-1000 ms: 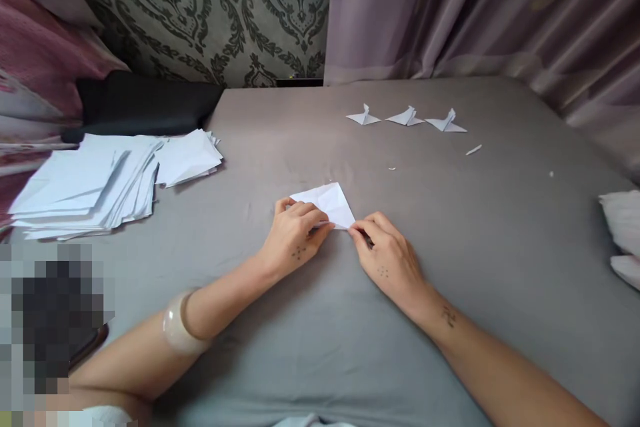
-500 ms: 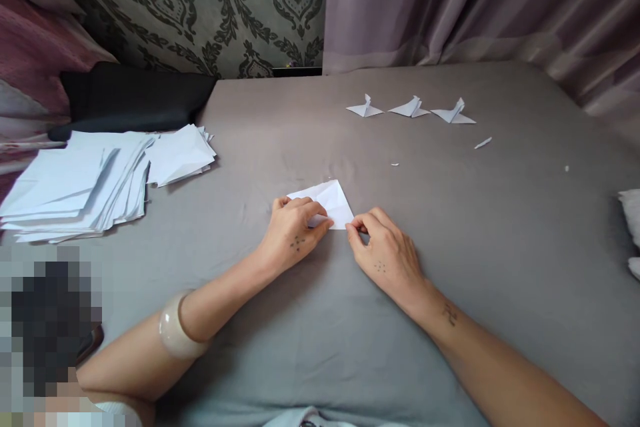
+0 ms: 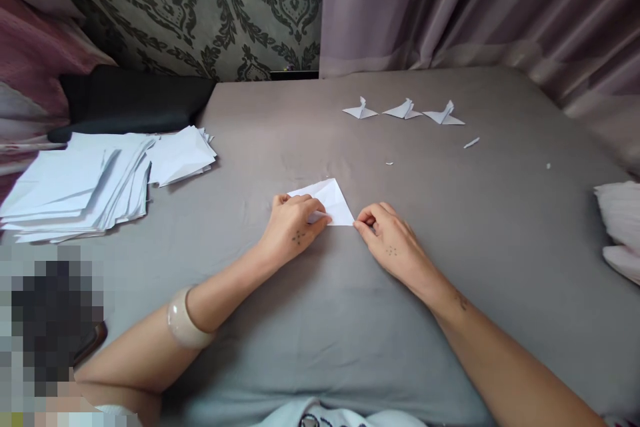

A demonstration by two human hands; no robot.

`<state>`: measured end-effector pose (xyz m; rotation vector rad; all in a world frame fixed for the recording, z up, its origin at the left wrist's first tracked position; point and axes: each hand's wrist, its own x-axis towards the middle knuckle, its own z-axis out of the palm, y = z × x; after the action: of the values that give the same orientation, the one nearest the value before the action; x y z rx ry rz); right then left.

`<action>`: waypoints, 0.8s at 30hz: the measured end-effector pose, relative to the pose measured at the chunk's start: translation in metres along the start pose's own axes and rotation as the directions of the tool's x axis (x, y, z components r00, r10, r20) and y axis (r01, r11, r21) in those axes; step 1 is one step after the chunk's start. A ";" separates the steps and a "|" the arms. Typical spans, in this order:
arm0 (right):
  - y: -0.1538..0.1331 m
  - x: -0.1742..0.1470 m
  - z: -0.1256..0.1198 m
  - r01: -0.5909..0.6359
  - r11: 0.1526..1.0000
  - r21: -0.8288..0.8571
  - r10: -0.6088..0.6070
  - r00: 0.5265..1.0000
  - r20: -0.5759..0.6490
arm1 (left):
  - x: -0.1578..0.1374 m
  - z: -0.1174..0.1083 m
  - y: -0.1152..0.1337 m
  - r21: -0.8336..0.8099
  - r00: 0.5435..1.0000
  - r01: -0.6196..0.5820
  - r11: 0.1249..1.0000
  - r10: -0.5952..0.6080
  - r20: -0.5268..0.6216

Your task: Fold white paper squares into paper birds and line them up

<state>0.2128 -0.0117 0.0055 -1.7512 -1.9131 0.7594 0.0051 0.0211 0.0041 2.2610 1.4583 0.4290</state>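
A folded sheet of white paper [image 3: 338,203] lies on the grey cloth in front of me, its peak pointing away and creases showing on its face. My left hand [image 3: 296,221] is closed over its left part, fingers on top and thumb along the near edge; the paper under that palm is hidden. My right hand [image 3: 387,233] pinches at the paper's right corner, thumb and forefinger together at the tip. Three folded paper birds [image 3: 360,109], [image 3: 403,109], [image 3: 444,114] stand in a row farther back on the right.
A thick stack of white paper [image 3: 75,180] lies at the left, with a smaller pile of paper [image 3: 183,155] beside it. Behind them is a black item [image 3: 135,103]. Paper scraps [image 3: 471,143] lie on the grey cloth [image 3: 500,233]. White fabric [image 3: 623,220] sits at the right edge.
My right hand has slid slightly to the right, out to the corner tip of the paper. My left hand stays on the paper. The view has shifted a little to the right.
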 end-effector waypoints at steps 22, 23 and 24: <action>-0.024 -0.028 0.017 0.365 0.816 -0.449 -0.399 0.917 0.019 | -0.008 -0.012 -0.001 -0.170 0.993 0.114 0.979 -0.107 0.049; -0.025 -0.029 0.017 0.366 0.801 -0.473 -0.402 0.915 0.028 | -0.007 -0.013 -0.001 -0.172 0.993 0.110 0.979 -0.103 0.049; -0.027 -0.029 0.018 0.369 0.785 -0.497 -0.405 0.914 0.038 | -0.007 -0.013 -0.001 -0.174 0.994 0.104 0.979 -0.097 0.046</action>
<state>0.1840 -0.0433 0.0104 -1.5183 -2.4604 0.0448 -0.0050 0.0173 0.0149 2.0371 1.4486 0.4628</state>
